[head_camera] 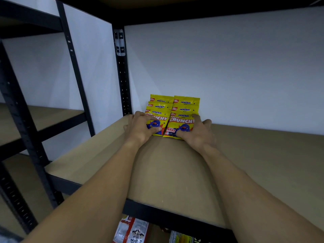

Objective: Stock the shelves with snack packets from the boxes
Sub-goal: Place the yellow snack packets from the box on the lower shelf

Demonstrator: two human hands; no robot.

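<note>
Two short rows of yellow snack packets stand at the back of the wooden shelf board, leaning on the white wall. My left hand grips the front packet of the left row, thumb across its face. My right hand grips the front packet of the right row, with one finger along its right edge. Both hands cover the lower parts of those packets. Behind each front packet, the tops of further packets show.
A black metal upright stands just left of the packets. Another shelf unit with bare boards is at the far left. Below the shelf's black front rail, white-and-red packets and a yellow packet show.
</note>
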